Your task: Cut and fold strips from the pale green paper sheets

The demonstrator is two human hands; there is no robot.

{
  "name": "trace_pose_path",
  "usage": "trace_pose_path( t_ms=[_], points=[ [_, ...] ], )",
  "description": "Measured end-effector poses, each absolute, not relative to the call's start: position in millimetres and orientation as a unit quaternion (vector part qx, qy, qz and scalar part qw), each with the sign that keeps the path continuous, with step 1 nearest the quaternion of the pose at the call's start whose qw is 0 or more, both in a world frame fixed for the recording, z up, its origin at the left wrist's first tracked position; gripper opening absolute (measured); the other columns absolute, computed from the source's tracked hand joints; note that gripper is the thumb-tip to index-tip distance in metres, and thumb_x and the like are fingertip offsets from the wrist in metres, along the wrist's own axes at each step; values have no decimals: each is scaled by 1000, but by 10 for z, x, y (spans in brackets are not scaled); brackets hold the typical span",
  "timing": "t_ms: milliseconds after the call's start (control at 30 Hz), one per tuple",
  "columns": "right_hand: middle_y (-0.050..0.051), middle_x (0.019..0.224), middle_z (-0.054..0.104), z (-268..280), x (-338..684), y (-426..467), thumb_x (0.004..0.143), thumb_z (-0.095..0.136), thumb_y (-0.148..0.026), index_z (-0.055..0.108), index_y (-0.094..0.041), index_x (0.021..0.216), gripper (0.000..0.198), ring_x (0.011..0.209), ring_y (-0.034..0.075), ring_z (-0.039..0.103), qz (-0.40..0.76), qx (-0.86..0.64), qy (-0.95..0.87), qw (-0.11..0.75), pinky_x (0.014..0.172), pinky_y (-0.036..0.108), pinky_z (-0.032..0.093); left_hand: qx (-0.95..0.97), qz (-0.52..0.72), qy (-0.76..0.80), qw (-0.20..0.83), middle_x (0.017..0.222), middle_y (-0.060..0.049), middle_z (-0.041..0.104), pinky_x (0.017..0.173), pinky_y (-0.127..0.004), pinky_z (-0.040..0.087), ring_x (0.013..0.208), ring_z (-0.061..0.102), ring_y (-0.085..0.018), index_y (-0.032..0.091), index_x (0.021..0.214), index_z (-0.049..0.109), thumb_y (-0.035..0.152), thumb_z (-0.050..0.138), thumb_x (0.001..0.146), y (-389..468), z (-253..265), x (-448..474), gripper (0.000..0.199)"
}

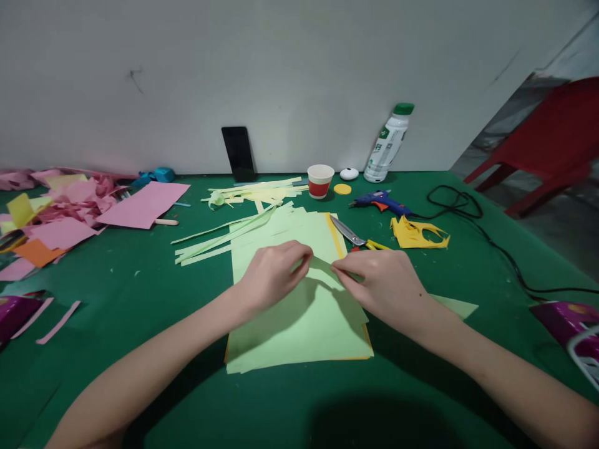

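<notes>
Above a stack of light green paper (290, 330), my left hand (278, 271) and my right hand (381, 277) face each other with fingertips pinched. A thin light green paper strip (322, 262) spans the short gap between them, hard to tell from the sheets below. Its ends are hidden in my fingers. Past my right wrist pokes a pointed piece of green paper (456, 305). Scissors (349, 232) with yellow handles lie just beyond my right hand, partly over the stack's edge. Several cut green strips (219, 240) fan out left of the stack.
Along the back stand a phone (238, 153), a paper cup (321, 182) and a leaning bottle (387, 143). A blue glue gun (381, 201) trails a black cord to the right. Yellow paper scrap (416, 234) lies nearby. Pink paper (145, 204) and scraps cover the left side.
</notes>
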State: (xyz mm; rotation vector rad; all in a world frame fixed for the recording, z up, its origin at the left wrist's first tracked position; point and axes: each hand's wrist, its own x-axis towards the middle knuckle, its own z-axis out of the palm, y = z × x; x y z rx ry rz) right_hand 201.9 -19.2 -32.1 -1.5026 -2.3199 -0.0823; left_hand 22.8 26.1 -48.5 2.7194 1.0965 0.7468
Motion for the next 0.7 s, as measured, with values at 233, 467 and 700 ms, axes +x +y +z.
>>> trace_pose_path(
  t_ms=[233,467,700],
  points=[
    [4,60,67,-230,2136,-130,79,45,-22,69,-20,63,29,59,17,59,-50,-567,-803,176,46,25,28,855,208,469,74,79,-4,66,62,-24,44,70,60,-16,16,80,61,19,42,79,641,-425,-7,19],
    [4,58,65,-232,2175,-69,79,44,-23,68,-20,63,29,59,17,59,-35,-574,-803,158,46,25,28,831,172,529,31,80,-6,66,57,-27,42,72,60,-21,16,79,61,18,41,76,751,-450,-101,20],
    [3,68,69,-256,2181,-41,78,47,-21,69,-20,68,24,65,17,62,-3,-550,-821,155,49,24,35,832,183,524,1,95,-6,64,68,-29,45,88,59,-21,17,90,58,19,38,82,738,-393,-113,21]
  ],
)
